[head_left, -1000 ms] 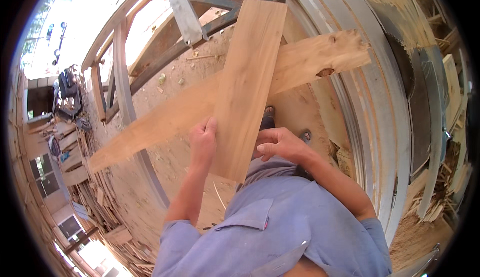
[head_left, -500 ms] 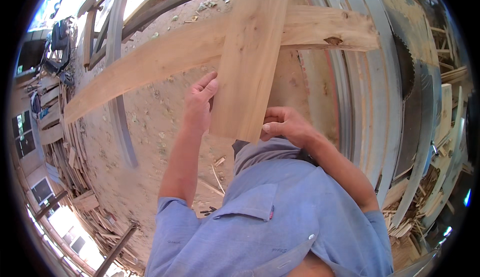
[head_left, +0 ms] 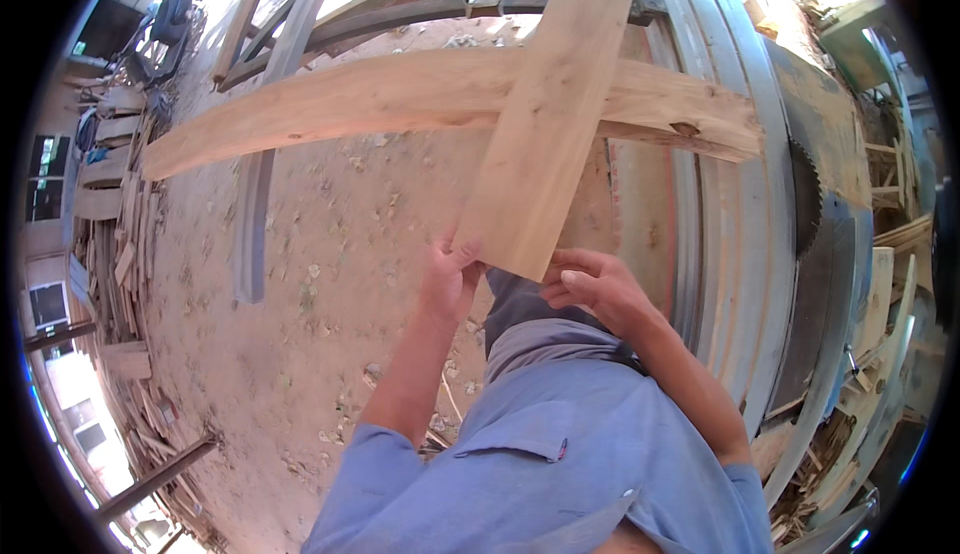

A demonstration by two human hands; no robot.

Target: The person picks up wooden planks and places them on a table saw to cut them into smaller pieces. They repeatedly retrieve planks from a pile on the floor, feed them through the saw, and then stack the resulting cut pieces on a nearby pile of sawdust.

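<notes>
A short flat board (head_left: 548,124) of pale wood lies slanted across a long, curved plank (head_left: 350,99), its far end past the plank and its near end toward my body. My left hand (head_left: 452,274) is closed on the board's near left edge, thumb on top and fingers partly hidden beneath. At the near right corner, my right hand (head_left: 605,292) has its fingers curled against the edge, the index fingertip passing behind it. Its thumb stands slightly off the wood. A dark knot (head_left: 685,129) marks the plank's right end.
On the right, a toothed circular saw blade (head_left: 806,199) stands beside long metal rails (head_left: 735,284). A metal beam (head_left: 252,234) runs under the plank at left. Scrap wood piles (head_left: 125,284) line the left side; more offcuts (head_left: 835,454) lie at lower right. Debris dots the dirt floor (head_left: 320,304).
The board has turned, its far end swinging right and coming fully into view. My left hand has slid down to the near left edge. My right hand's grip has loosened slightly.
</notes>
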